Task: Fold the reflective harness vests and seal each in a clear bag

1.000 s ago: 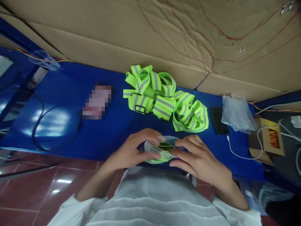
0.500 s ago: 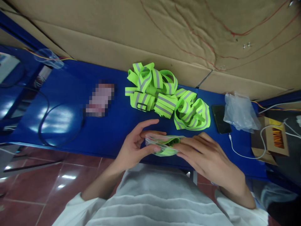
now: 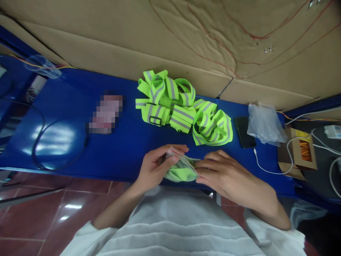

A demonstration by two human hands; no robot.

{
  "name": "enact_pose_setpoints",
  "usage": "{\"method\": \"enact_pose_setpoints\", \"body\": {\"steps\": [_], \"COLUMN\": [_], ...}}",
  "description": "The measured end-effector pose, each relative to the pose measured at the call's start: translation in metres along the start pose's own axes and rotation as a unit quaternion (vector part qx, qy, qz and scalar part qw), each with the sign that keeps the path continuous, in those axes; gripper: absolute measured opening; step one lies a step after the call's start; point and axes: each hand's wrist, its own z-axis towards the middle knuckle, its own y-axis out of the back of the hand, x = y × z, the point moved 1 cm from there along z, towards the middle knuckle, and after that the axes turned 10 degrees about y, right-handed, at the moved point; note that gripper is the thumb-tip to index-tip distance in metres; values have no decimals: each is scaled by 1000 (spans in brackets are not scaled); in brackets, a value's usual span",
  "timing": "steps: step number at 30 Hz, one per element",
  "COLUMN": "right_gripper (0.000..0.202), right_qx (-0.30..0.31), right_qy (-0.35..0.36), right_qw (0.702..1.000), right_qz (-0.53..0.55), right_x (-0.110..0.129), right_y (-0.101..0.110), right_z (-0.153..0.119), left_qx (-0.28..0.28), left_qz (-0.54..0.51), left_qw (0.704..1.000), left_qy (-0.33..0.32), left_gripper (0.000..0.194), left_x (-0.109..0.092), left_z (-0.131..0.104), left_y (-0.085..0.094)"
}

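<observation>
A clear zip bag (image 3: pixel 182 170) with a green reflective strap inside is held near the table's front edge. My left hand (image 3: pixel 157 165) pinches its left side, thumb over the front and fingers behind. My right hand (image 3: pixel 226 174) grips the bag's right end by the red-lined opening; some of its fingertips are hidden behind the plastic. Beyond the hands lies a pile of green straps (image 3: pixel 167 99) with grey stripes and a black buckle. A looser coil of strap (image 3: pixel 213 128) sits at the pile's right.
On the blue table (image 3: pixel 119 156) are a pixelated pinkish item (image 3: pixel 106 113), a black phone (image 3: pixel 244 132) on a white cable, clear plastic bags (image 3: pixel 266 124) and an open cardboard box (image 3: pixel 298 153). A clear cup (image 3: pixel 44 67) lies at the back left. Cardboard lines the back.
The bag has tilted, so its red-lined edge now slants across the front. My right fingers have moved from inside the opening to its edge. The view has shifted slightly.
</observation>
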Motion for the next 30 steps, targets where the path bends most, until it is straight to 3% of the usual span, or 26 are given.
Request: {"method": "enact_pose_setpoints", "body": {"steps": [4,10,12,15,18,21,25,27,30], "right_gripper": [34,14,15,29,25,15,9,8,9], "right_qx": [-7,-163,-157,-93,-64,-85,-139,-171,-275], "right_qy": [-1,30,25,-5,-22,16,23,32,20], "right_qw": [998,961,966,985,991,980,960,947,913], "right_qz": [62,220,205,144,119,181,244,272,302], "right_x": [-5,-19,-21,-24,-26,-28,-34,-40,-48], "right_y": [9,15,12,3,-4,-3,0,0,-3], "right_z": [-5,-13,-14,-15,-14,-13,-13,-16,-26], "left_qx": [12,45,45,33,22,79,169,160,86], "left_qz": [-13,-13,-6,-22,-29,-53,-103,-85,-30], "left_qw": [1000,996,995,996,996,993,976,977,989], "left_qy": [24,81,87,82,76,75,94,115,120], "left_gripper": [21,26,27,28,30,38,70,62,34], "left_x": [2,3,4,7,13,21,25,23,19], "left_z": [-2,-1,0,0,3,7,10,10,10], "left_y": [-1,5,6,4,3,3,4,4,5]}}
